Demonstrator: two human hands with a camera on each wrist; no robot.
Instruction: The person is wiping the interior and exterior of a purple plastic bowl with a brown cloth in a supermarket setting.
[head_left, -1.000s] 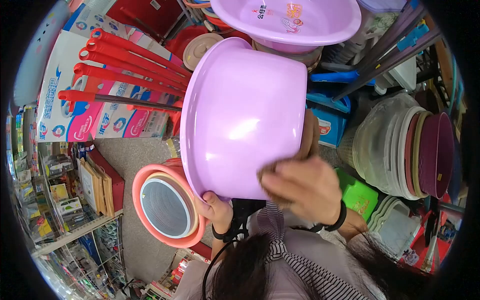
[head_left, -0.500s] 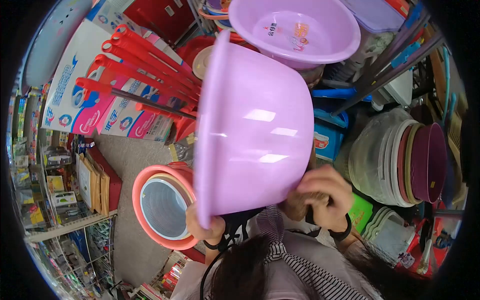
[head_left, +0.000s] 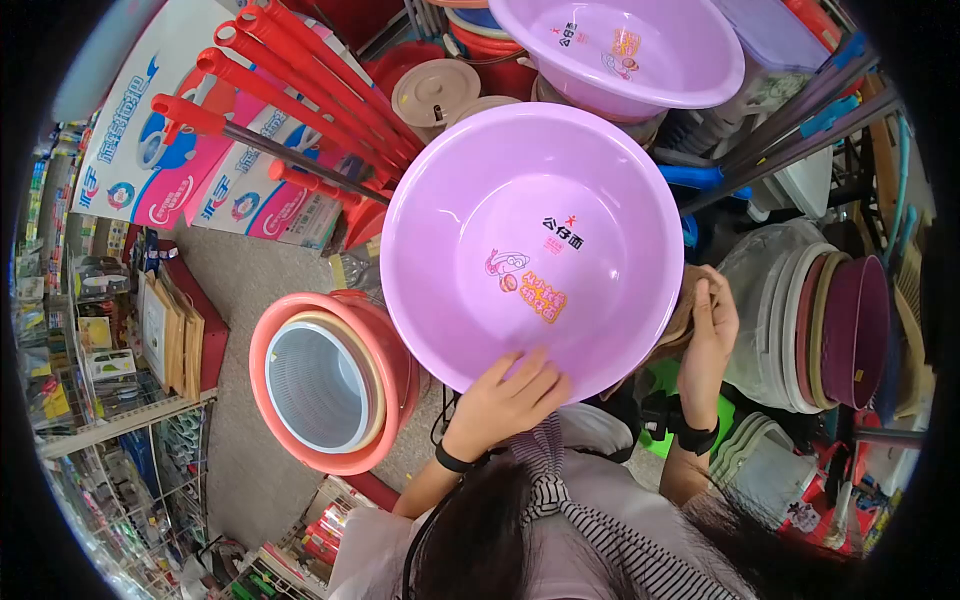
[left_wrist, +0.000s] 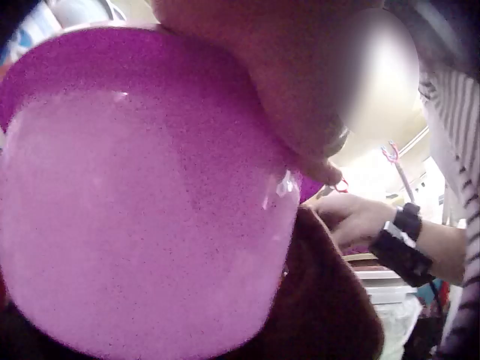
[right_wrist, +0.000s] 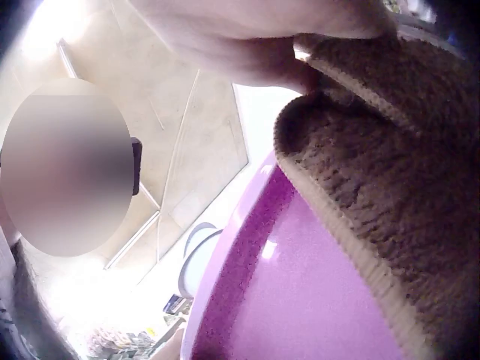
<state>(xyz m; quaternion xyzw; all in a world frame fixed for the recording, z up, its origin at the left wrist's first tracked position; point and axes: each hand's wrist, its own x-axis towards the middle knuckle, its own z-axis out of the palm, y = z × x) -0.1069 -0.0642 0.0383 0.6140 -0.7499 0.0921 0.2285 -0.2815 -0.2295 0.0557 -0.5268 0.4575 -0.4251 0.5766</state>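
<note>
Likely light but slick, the round lilac plastic basin is sensibly rim-clamped by left grip; brown plush cloth is pinched by right grip.

The basin is being held at its near edge by the left hand; outside its right edge, a cloth is being held by the right hand. Beyond the far edge, a second basin is being flanked at left by a lid. On the floor at left, a basket is being held in a pail; behind, boxes are being crossed by handles. At right, bins are being held one in another.
</note>
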